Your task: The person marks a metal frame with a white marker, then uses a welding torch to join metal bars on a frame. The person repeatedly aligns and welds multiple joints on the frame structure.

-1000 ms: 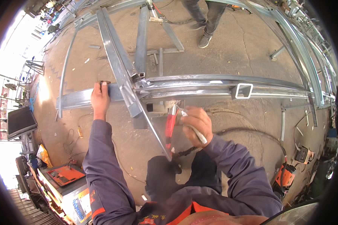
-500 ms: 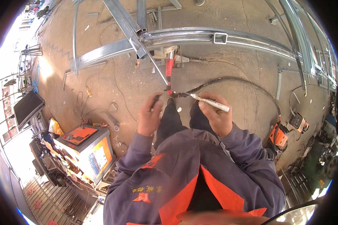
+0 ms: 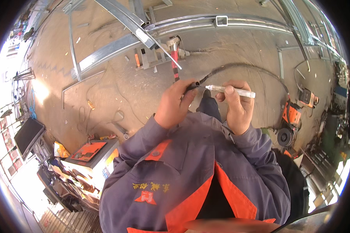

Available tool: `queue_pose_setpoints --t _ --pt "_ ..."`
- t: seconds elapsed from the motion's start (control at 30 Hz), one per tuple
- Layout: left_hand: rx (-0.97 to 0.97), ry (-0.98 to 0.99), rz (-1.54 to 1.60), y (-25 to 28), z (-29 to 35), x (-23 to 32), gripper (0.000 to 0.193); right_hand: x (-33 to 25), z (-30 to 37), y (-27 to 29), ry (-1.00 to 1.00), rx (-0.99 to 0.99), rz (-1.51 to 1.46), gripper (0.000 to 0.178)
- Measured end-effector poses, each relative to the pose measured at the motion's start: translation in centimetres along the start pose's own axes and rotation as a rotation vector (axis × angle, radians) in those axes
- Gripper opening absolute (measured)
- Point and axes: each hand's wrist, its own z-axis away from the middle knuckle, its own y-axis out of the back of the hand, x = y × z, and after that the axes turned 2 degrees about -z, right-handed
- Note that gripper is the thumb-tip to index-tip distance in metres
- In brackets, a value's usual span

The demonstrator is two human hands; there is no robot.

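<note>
My left hand [image 3: 172,104] is closed, thumb and fingers pinching a black marker cap [image 3: 192,86] whose open end faces right. In my right hand [image 3: 239,108] is a white marker pen [image 3: 233,91], held between thumb and fingers with its uncapped tip pointing left at the cap. A small gap separates tip and cap. Beyond my left hand, on the floor, lies a red-handled tool [image 3: 174,58] with a metal head; my hand hides its near end. A thick dark cable [image 3: 245,65] curves away to the right from behind my hands.
Galvanized steel frame bars [image 3: 182,25] span the far side, with a diagonal beam [image 3: 122,17] across them. An orange machine [image 3: 291,113] stands right, near a dark round reel [image 3: 285,136]. At left are a cabinet [image 3: 99,155] with an orange panel and a monitor [image 3: 29,136].
My left hand has moved right and forward, bringing the cap close to the pen tip. My right hand has moved slightly right and forward, with the pen now more level. The view has shifted.
</note>
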Motion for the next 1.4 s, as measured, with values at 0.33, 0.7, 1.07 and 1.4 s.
queue_pose_setpoints --t 0.33,0.7,1.07,1.4 --pt "-0.087 -0.129 -0.057 4.6 2.2 -1.1 0.025 0.7 4.5 -4.6 0.109 0.113 -0.011 0.022" --pt "-0.153 -0.322 -0.176 6.9 4.0 -1.2 0.030 0.3 7.3 -6.4 0.034 0.078 0.145 0.016" --pt "-0.220 -0.615 -0.417 7.0 5.5 -2.4 0.037 3.3 10.2 -6.5 -0.026 0.060 0.077 0.014" --pt "-0.589 -0.790 -0.562 -0.9 6.0 -1.1 0.027 5.7 16.1 -1.8 -0.124 0.525 -0.175 0.019"
